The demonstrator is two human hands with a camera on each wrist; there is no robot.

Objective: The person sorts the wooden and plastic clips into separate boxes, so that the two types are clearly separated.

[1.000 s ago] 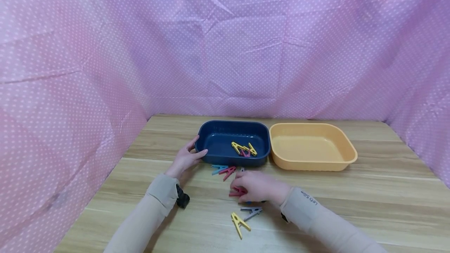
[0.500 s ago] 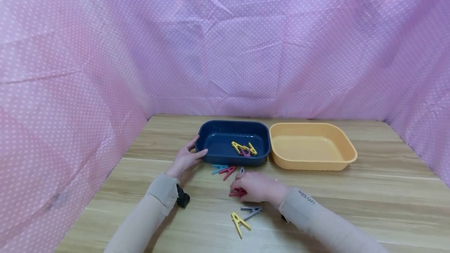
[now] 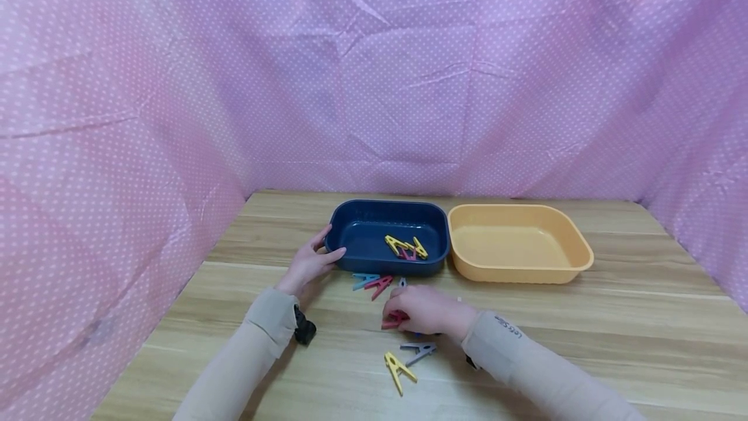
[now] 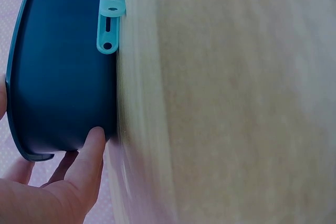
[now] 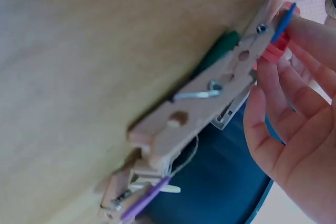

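On the wooden table, a right hand pinches a red clothespin that juts from its fingertips, long axis roughly sideways, one end pointing to the table's left edge. Beyond, a left hand, fingers spread, touches the left end of a navy tub near the far edge.

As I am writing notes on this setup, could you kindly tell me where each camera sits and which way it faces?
Head: worn on the head, looking forward and down at the navy bin and yellow-orange bin; the left hand, right hand and forearms show.
Left wrist: on that wrist, looking at the navy bin's outer wall; the left hand touches it.
Right wrist: on that wrist, looking past a wooden clothespin; the right hand pinches a red clothespin.
Shared: head and left wrist both show the light-blue clothespin.
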